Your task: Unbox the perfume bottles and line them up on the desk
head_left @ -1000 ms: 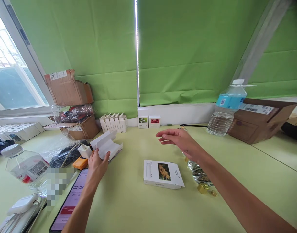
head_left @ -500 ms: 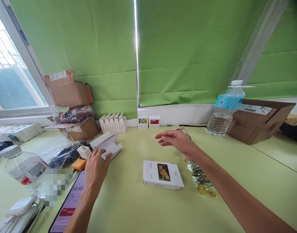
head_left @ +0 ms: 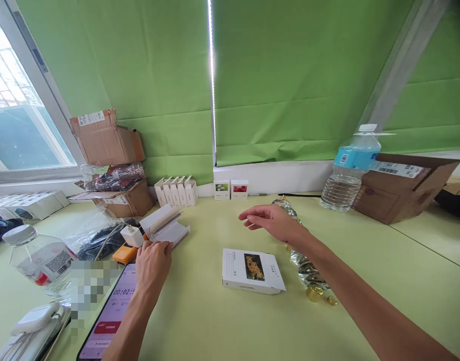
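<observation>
The pale green bench (head_left: pixel 211 316) stands beneath green blinds (head_left: pixel 290 85). Left of the flower box (head_left: pixel 251 271), the left hand (head_left: pixel 152 275) is curled on the edge of a white carton (head_left: pixel 165 228), apparently gripping it; the view is poor. The right hand (head_left: pixel 271 222), open and empty, hovers beyond the box, with a water bottle (head_left: pixel 350 173) farther right.

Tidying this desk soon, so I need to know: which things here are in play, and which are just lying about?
In play: left hand on the folded white carton; right hand, open, near the flower-picture box and twisted foil.

Lying about: water bottle, phone, white charger, row of small white boxes, brown carton.
</observation>
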